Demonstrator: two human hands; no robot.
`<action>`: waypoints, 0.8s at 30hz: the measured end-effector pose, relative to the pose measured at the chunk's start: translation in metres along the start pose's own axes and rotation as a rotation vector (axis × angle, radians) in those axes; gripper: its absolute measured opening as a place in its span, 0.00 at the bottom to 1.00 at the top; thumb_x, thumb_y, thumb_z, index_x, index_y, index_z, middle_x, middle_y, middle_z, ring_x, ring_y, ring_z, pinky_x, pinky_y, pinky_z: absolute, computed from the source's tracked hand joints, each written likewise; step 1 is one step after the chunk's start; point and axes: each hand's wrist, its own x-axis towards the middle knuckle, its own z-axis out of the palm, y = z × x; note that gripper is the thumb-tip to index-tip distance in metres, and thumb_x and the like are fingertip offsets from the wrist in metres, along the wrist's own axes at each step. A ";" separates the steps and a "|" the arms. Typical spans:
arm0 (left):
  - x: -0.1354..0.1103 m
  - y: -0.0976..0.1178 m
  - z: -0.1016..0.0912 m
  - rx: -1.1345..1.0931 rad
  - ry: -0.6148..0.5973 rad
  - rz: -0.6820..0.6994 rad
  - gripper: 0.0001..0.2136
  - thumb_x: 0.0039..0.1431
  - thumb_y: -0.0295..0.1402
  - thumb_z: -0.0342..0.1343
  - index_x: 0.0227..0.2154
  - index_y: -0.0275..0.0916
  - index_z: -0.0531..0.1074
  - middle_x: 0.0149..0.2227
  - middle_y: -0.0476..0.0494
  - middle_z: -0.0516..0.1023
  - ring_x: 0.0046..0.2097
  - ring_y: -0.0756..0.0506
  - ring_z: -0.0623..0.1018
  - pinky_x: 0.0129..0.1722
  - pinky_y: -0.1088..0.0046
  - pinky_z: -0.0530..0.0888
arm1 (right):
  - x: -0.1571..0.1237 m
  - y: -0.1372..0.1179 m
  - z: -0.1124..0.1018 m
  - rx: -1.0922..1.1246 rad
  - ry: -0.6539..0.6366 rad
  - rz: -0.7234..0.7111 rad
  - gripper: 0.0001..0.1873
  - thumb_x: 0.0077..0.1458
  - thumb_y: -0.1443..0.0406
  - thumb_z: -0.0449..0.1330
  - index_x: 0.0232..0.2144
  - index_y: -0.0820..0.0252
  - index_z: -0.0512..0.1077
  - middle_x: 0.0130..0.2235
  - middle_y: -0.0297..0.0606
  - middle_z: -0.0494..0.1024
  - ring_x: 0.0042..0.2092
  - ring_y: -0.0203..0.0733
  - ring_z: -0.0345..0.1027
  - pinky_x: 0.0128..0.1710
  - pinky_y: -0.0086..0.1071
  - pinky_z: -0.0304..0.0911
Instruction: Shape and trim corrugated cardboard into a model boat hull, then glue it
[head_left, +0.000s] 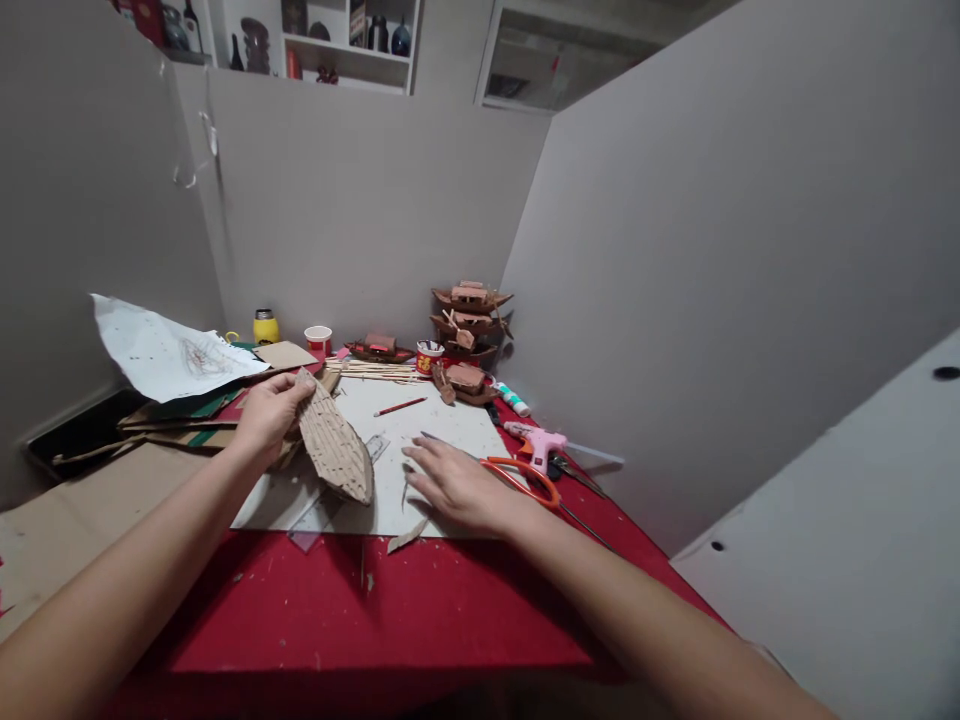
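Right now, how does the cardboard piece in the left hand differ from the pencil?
The cardboard piece is tan, ridged and broad; the pencil is reddish and slim. The cardboard piece is held tilted in the left hand; the pencil lies on the white sheet. Both are longer than wide.

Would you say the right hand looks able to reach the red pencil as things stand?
Probably yes: the right hand seems to hold nothing, and the red pencil lies a little beyond it, uncovered, on the white board.

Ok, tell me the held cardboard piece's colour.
The cardboard piece is light brown; the head view shows it.
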 end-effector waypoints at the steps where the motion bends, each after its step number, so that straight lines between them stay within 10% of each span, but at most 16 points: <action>1: 0.003 -0.001 0.001 0.009 -0.004 0.007 0.10 0.38 0.35 0.63 0.21 0.37 0.68 0.16 0.55 0.68 0.17 0.54 0.64 0.16 0.81 0.58 | -0.002 -0.010 0.003 0.028 -0.060 0.006 0.27 0.62 0.57 0.48 0.57 0.71 0.62 0.60 0.59 0.61 0.61 0.55 0.54 0.59 0.46 0.52; 7: 0.017 -0.015 -0.006 0.121 -0.059 0.024 0.11 0.41 0.39 0.62 0.23 0.37 0.70 0.16 0.56 0.66 0.16 0.55 0.62 0.15 0.80 0.57 | -0.054 -0.060 -0.017 0.567 -0.407 -0.493 0.22 0.58 0.57 0.55 0.54 0.55 0.68 0.55 0.42 0.71 0.56 0.41 0.64 0.55 0.30 0.59; 10: 0.023 -0.023 -0.008 0.202 -0.112 0.010 0.11 0.41 0.39 0.62 0.22 0.37 0.70 0.16 0.55 0.65 0.17 0.54 0.62 0.16 0.80 0.57 | -0.044 -0.049 -0.027 0.677 -0.016 -0.086 0.16 0.58 0.59 0.55 0.44 0.60 0.73 0.44 0.43 0.77 0.46 0.42 0.71 0.49 0.35 0.64; 14: 0.025 -0.030 -0.004 0.327 -0.182 0.030 0.10 0.40 0.38 0.61 0.22 0.36 0.71 0.19 0.53 0.69 0.20 0.52 0.67 0.19 0.78 0.62 | 0.003 -0.017 -0.017 0.939 0.153 0.230 0.13 0.54 0.58 0.57 0.32 0.63 0.72 0.31 0.39 0.77 0.30 0.37 0.70 0.33 0.31 0.67; 24: 0.030 -0.044 0.003 0.662 -0.181 0.314 0.10 0.49 0.37 0.54 0.28 0.37 0.76 0.30 0.44 0.78 0.34 0.43 0.74 0.35 0.69 0.68 | 0.076 -0.020 0.023 0.733 0.083 0.301 0.18 0.53 0.58 0.59 0.44 0.61 0.68 0.28 0.33 0.73 0.23 0.32 0.65 0.20 0.24 0.56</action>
